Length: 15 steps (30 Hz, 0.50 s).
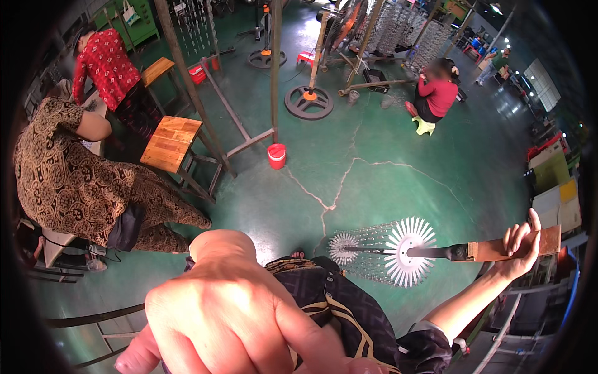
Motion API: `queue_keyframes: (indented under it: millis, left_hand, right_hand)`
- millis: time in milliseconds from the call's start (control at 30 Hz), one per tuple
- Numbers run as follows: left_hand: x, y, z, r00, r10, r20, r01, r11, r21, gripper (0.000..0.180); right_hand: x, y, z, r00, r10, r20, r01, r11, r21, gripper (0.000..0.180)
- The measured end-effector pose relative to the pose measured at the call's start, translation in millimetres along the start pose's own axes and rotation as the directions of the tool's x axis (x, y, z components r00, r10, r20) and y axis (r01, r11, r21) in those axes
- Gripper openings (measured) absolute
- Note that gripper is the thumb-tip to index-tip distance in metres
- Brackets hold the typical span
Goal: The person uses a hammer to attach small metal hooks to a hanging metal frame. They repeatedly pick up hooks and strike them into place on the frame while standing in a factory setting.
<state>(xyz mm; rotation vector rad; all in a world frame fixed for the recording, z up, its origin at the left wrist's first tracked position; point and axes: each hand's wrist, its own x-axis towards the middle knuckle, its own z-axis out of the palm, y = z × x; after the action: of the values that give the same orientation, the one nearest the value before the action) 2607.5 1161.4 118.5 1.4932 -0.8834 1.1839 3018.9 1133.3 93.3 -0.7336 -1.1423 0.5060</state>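
Note:
My left hand [227, 305] looms large at the bottom middle, with its back toward me. Its fingers bend down toward the lower edge, and most fingertips are out of sight. At the right, my right hand [522, 249] grips the brown flat handle [489, 248] of a spoked rack, its index finger raised. The rack has a dark rod bearing a large white spoked disc [408, 249] and a smaller spiked disc [342, 248]. Rows of small, shiny chain-like pieces [372, 268] run between the two discs. The rack is held sideways above the green floor.
Two people [93, 181] [115, 68] stand at the left by wooden-topped stools [171, 143]. A red bucket [277, 156] stands beside a metal frame [233, 112]. Farther back are a round-based stand [308, 103] and a seated person [436, 93]. Metal racking [504, 330] lies at the lower right.

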Motion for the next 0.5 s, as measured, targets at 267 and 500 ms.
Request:
queue_keyframes:
  millis: [267, 500]
  left_hand:
    - [-1, -42, -99, 0.994, -0.003, -0.108, 0.005, 1.0, 0.012, 0.052]
    - [13, -76, -171, 0.998, 0.038, 0.051, -0.04, 0.999, 0.032, 0.048]
  right_hand:
    - [97, 104, 16, 0.993, 0.027, 0.113, -0.033, 0.998, 0.047, 0.047]
    - [178, 171, 37, 0.986, 0.048, 0.161, -0.066, 0.992, 0.109, 0.047]
